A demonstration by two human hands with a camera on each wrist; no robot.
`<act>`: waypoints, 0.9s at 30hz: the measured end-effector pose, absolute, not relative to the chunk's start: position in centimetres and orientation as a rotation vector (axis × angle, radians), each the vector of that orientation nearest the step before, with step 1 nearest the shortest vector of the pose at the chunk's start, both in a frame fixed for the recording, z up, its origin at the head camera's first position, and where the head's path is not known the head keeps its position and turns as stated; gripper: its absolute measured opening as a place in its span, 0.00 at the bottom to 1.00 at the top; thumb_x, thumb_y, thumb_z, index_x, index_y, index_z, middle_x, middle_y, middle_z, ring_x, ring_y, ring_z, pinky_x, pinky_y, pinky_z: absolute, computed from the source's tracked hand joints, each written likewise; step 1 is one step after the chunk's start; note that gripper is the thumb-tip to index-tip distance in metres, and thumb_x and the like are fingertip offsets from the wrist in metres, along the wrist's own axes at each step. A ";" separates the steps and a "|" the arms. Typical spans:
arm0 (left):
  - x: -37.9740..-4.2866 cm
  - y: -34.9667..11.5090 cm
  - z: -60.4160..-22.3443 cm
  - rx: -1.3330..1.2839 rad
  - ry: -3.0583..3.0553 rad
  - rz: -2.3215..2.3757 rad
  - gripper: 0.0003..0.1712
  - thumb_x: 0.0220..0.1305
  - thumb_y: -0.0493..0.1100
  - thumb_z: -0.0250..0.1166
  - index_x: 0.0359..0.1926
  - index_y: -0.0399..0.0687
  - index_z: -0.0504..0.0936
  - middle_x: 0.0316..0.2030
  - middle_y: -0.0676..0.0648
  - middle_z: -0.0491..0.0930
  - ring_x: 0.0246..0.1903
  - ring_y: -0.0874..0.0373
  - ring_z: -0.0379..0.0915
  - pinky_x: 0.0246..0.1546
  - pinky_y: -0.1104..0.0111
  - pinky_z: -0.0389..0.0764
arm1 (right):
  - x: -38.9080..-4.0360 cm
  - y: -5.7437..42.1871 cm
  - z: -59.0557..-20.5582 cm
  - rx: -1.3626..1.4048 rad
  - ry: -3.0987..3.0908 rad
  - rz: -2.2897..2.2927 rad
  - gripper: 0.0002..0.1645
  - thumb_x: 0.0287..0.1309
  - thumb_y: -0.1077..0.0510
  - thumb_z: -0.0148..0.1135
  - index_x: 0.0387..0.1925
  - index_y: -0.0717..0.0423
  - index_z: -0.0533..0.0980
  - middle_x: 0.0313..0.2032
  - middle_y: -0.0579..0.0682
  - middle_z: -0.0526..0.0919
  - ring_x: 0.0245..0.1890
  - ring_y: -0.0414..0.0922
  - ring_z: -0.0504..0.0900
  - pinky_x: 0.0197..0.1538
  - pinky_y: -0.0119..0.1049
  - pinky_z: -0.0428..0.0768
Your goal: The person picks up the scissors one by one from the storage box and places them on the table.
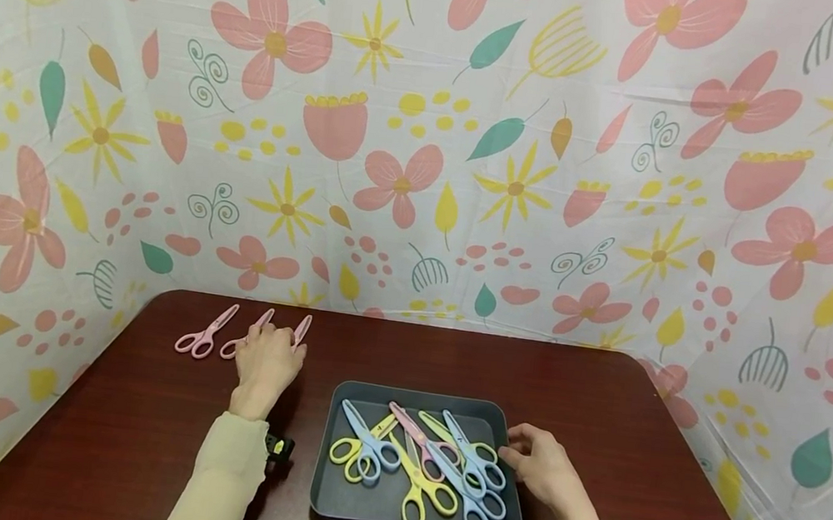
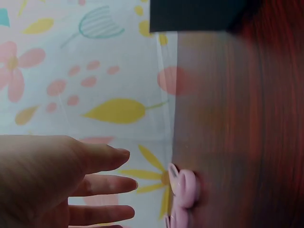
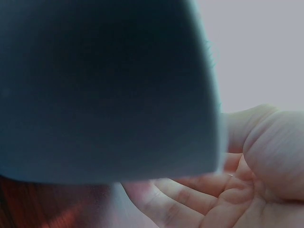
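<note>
Three pink scissors lie in a row at the table's far left: the left pair (image 1: pixel 208 334) in full view, the middle pair (image 1: pixel 230 348) and the right pair (image 1: pixel 303 327) partly hidden by my left hand (image 1: pixel 269 361). In the left wrist view that hand's fingers are extended with nothing between them, beside pink scissor handles (image 2: pixel 186 189). My right hand (image 1: pixel 543 471) is at the right side of a dark grey tray (image 1: pixel 363 502), fingertips right at its rim. Blue scissors (image 1: pixel 453 464), yellow scissors (image 1: pixel 421 482) and one pink pair (image 1: pixel 411 425) lie jumbled in the tray.
The brown wooden table (image 1: pixel 632 448) runs back to a floral curtain (image 1: pixel 421 210), which hangs along its rear and both sides. The tray wall (image 3: pixel 104 95) fills much of the right wrist view.
</note>
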State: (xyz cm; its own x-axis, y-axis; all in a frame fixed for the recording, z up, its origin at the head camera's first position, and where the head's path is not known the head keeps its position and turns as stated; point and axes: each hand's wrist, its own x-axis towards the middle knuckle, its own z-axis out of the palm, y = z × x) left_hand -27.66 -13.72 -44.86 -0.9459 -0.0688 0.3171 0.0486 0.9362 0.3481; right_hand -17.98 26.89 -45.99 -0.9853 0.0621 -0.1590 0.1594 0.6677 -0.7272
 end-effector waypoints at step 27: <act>-22.4 -8.2 -42.7 -0.341 -2.756 -0.527 0.15 0.56 0.54 0.72 0.35 0.49 0.86 0.29 0.48 0.78 0.31 0.49 0.74 0.27 0.56 0.74 | -18.0 27.0 -45.9 0.157 2.740 -1.217 0.14 0.61 0.63 0.63 0.47 0.64 0.77 0.33 0.50 0.82 0.29 0.45 0.81 0.33 0.42 0.80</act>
State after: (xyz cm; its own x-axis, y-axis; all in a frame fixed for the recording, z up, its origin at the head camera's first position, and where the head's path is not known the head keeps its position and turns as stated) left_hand -22.35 -8.17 -42.67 -0.9223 0.1719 0.3462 0.2874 0.9038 0.3170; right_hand -18.02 27.00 -45.89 -0.9849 0.0389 -0.1688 0.1513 0.6675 -0.7291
